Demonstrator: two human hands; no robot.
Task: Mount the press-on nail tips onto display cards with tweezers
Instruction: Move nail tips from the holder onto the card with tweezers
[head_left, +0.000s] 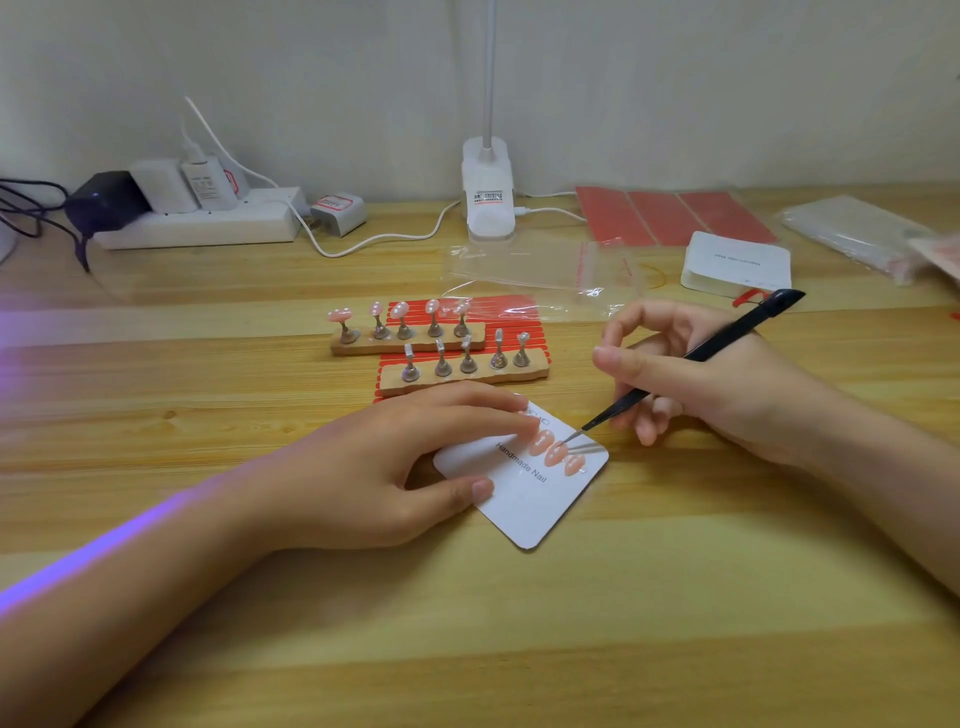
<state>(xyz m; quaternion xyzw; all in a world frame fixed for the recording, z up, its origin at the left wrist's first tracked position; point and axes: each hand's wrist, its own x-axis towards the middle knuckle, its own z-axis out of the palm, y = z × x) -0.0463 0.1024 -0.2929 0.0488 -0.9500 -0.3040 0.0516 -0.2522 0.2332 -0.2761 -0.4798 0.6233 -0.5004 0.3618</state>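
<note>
A white display card printed "Handmade Nail" lies on the wooden table, turned at an angle. Three pink nail tips sit in a row on its upper right part. My left hand lies flat on the card's left side, fingertips near the first tip and thumb on the card's edge. My right hand holds black tweezers, whose point touches the middle nail tip. Behind the card stand two wooden holders: the far one carries several pink tips on metal stands, the near one has bare stands.
Red adhesive strip sheets and a stack of white cards lie at the back right, with clear zip bags in front of them. A white clip lamp and a power strip with chargers sit along the wall.
</note>
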